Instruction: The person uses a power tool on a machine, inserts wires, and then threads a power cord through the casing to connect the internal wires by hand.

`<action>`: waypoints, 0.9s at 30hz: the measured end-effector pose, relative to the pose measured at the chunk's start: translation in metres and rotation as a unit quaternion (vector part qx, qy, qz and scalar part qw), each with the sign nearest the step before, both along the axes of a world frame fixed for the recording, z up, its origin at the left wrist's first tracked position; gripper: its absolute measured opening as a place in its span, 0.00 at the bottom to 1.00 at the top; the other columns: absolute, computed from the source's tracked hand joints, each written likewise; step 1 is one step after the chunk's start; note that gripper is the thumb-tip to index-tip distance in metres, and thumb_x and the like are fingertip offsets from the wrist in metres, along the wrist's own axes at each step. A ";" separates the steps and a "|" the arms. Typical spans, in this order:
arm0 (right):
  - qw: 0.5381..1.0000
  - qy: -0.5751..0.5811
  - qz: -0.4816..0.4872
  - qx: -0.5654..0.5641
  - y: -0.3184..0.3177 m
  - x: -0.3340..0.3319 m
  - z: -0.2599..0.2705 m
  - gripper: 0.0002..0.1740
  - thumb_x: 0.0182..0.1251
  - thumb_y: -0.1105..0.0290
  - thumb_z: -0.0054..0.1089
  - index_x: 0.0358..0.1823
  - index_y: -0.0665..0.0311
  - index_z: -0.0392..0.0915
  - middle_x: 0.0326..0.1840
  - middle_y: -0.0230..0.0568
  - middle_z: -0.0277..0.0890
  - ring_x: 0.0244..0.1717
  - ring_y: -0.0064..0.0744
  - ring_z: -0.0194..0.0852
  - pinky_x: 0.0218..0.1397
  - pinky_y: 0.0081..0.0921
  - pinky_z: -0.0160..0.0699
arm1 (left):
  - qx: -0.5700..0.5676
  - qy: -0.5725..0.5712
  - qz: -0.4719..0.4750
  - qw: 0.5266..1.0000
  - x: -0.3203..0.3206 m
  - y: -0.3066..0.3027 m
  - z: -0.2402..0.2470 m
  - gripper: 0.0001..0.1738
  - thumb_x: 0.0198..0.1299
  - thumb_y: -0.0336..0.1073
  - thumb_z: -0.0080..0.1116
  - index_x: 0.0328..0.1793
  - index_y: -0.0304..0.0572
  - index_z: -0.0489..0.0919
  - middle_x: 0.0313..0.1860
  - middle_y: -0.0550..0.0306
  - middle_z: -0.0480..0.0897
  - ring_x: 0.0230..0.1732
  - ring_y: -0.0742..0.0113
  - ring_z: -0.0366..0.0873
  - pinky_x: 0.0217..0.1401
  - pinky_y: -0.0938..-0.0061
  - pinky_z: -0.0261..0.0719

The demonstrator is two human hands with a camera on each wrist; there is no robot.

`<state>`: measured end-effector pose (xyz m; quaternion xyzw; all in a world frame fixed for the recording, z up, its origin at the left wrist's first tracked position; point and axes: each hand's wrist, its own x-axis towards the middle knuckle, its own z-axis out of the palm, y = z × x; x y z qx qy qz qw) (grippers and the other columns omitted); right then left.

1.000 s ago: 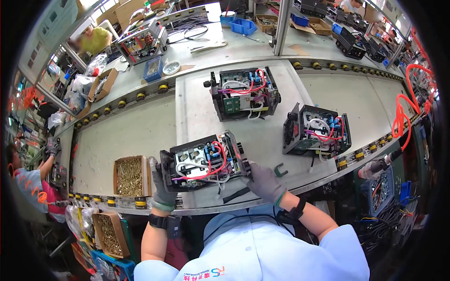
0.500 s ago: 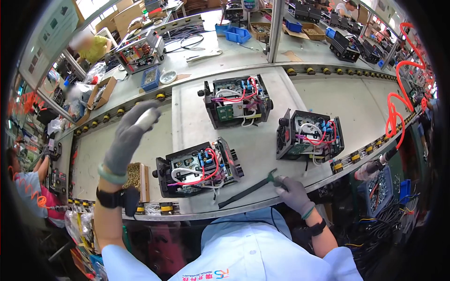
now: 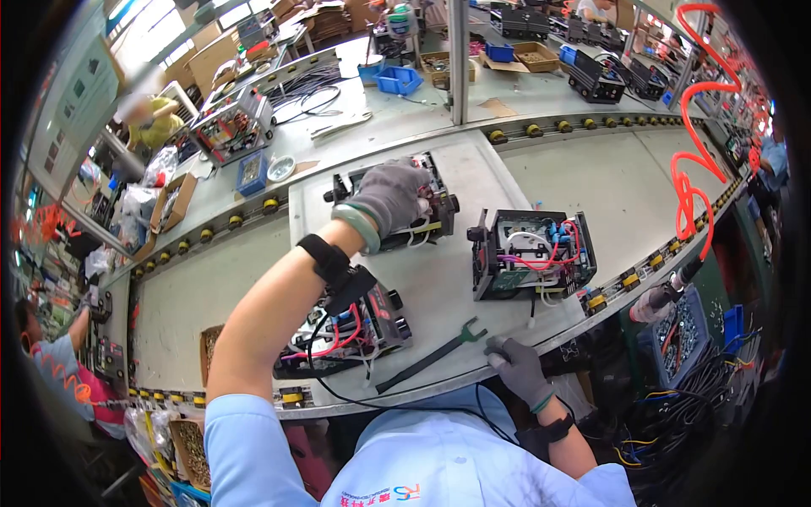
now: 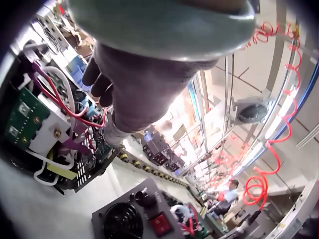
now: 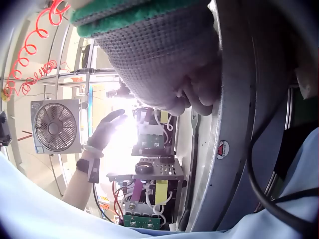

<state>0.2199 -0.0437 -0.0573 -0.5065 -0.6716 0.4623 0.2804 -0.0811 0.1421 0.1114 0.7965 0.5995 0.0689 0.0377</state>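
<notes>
My gloved left hand [image 3: 389, 198] reaches across to the far electronic unit [image 3: 443, 190], an uncovered black chassis with circuit boards and coloured wires. In the left wrist view, its thumb side is right at the unit's edge panel, while the other fingers stay loosely bent. Partly under my left forearm is the near unit [image 3: 380, 325]; a third unit [image 3: 536, 253] stands to the right. My gloved right hand [image 3: 519, 369] rests at the table's front edge, fingers loosely curled around nothing. Beside it lies a black, flat-handled tool [image 3: 431, 359] with a green forked end.
A box of brass-coloured screws [image 3: 209, 348] is mostly behind my left arm. Rollers [image 3: 270, 205] line the bench rails. A red coiled hose [image 3: 693, 169] hangs at the right above a bin of small metal parts [image 3: 680, 338]. Other people work beyond the bench.
My left hand left the near unit, rose on the left, then swung across to the far unit. My right hand let go of the near unit and drew back to the table edge beside the forked tool.
</notes>
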 end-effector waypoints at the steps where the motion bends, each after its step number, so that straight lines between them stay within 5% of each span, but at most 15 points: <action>1: 1.000 0.005 -0.008 0.000 -0.001 0.001 -0.001 0.16 0.65 0.73 0.61 0.53 0.68 0.80 0.44 0.48 0.86 0.48 0.39 0.87 0.53 0.29 0.82 | 0.001 0.045 -0.006 0.999 0.007 0.009 -0.009 0.14 0.58 0.42 0.65 0.49 0.49 0.84 0.48 0.47 0.81 0.52 0.47 0.80 0.56 0.60 0.77; 2: 1.000 0.004 -0.009 0.014 -0.002 0.002 -0.002 0.16 0.65 0.73 0.61 0.53 0.68 0.80 0.44 0.48 0.86 0.47 0.40 0.87 0.52 0.29 0.83 | 0.037 0.085 -0.020 0.995 0.011 0.014 -0.020 0.08 0.60 0.39 0.61 0.44 0.51 0.85 0.47 0.48 0.81 0.49 0.49 0.81 0.53 0.61 0.79; 5: 0.999 0.008 -0.023 0.044 -0.006 0.002 -0.007 0.15 0.65 0.73 0.60 0.52 0.67 0.81 0.44 0.49 0.86 0.46 0.41 0.87 0.51 0.30 0.83 | -0.088 0.181 -0.014 0.979 0.013 0.012 -0.041 0.12 0.60 0.34 0.57 0.48 0.54 0.85 0.51 0.51 0.81 0.49 0.52 0.82 0.51 0.60 0.81; 7: 0.998 0.009 -0.028 0.062 -0.003 0.002 -0.009 0.14 0.65 0.73 0.60 0.51 0.67 0.82 0.43 0.49 0.86 0.46 0.42 0.87 0.51 0.30 0.83 | -0.051 0.265 -0.059 0.961 0.014 -0.001 -0.044 0.14 0.59 0.33 0.56 0.51 0.54 0.85 0.53 0.52 0.80 0.51 0.52 0.82 0.53 0.60 0.81; 11: 0.997 -0.019 -0.018 0.073 -0.001 0.002 -0.008 0.13 0.65 0.71 0.61 0.49 0.66 0.83 0.43 0.48 0.85 0.44 0.45 0.86 0.49 0.32 0.83 | -0.022 0.081 -0.050 0.995 -0.003 0.002 -0.014 0.15 0.60 0.34 0.57 0.53 0.52 0.84 0.49 0.53 0.83 0.51 0.51 0.83 0.55 0.61 0.81; 13: 0.998 -0.014 -0.018 0.058 -0.001 0.001 -0.010 0.13 0.65 0.70 0.61 0.49 0.65 0.83 0.43 0.47 0.85 0.44 0.45 0.86 0.49 0.33 0.83 | 0.045 -0.031 0.045 0.998 -0.009 0.008 0.009 0.17 0.63 0.36 0.56 0.58 0.49 0.82 0.54 0.48 0.83 0.54 0.47 0.81 0.59 0.59 0.79; 15: 0.996 -0.021 -0.011 0.087 0.000 0.001 -0.014 0.12 0.65 0.70 0.61 0.49 0.64 0.84 0.41 0.46 0.85 0.43 0.46 0.86 0.48 0.33 0.83 | 0.075 0.011 0.036 0.997 -0.017 0.022 0.007 0.24 0.66 0.40 0.53 0.68 0.46 0.74 0.60 0.42 0.79 0.59 0.43 0.78 0.64 0.58 0.76; 17: 0.996 -0.031 -0.008 0.086 0.001 0.002 -0.009 0.12 0.66 0.69 0.61 0.48 0.63 0.84 0.41 0.46 0.85 0.43 0.46 0.85 0.48 0.34 0.83 | -0.019 0.013 0.002 1.000 -0.014 0.032 -0.006 0.30 0.69 0.43 0.49 0.76 0.44 0.65 0.68 0.36 0.73 0.67 0.40 0.72 0.71 0.57 0.70; 19: 0.996 -0.043 -0.033 0.074 -0.002 0.002 -0.005 0.11 0.66 0.69 0.60 0.48 0.61 0.84 0.40 0.45 0.85 0.42 0.46 0.85 0.47 0.35 0.83 | -0.014 0.085 -0.031 0.996 -0.019 0.047 -0.043 0.37 0.71 0.50 0.44 0.81 0.39 0.57 0.81 0.42 0.59 0.81 0.45 0.56 0.81 0.61 0.56; 21: 0.991 -0.067 -0.013 0.119 -0.003 0.004 -0.009 0.11 0.67 0.66 0.60 0.48 0.59 0.83 0.40 0.44 0.84 0.41 0.46 0.85 0.46 0.36 0.82 | -0.023 0.098 -0.004 0.995 -0.018 0.052 -0.054 0.37 0.72 0.50 0.43 0.83 0.42 0.54 0.82 0.44 0.56 0.83 0.48 0.51 0.83 0.62 0.52; 24: 0.990 -0.057 -0.020 0.124 -0.004 0.004 -0.016 0.12 0.68 0.65 0.60 0.49 0.58 0.83 0.41 0.43 0.84 0.42 0.46 0.84 0.46 0.37 0.82 | -0.063 0.030 0.017 0.997 -0.012 0.043 -0.039 0.37 0.71 0.50 0.45 0.83 0.46 0.54 0.82 0.44 0.56 0.83 0.48 0.50 0.83 0.64 0.51; 27: 0.993 -0.041 -0.015 0.111 -0.005 0.004 -0.016 0.12 0.68 0.66 0.60 0.50 0.57 0.82 0.42 0.42 0.84 0.44 0.46 0.84 0.47 0.36 0.82 | -0.158 -0.146 0.032 0.976 -0.035 0.056 -0.022 0.36 0.70 0.45 0.52 0.80 0.37 0.60 0.77 0.40 0.66 0.79 0.51 0.61 0.79 0.68 0.57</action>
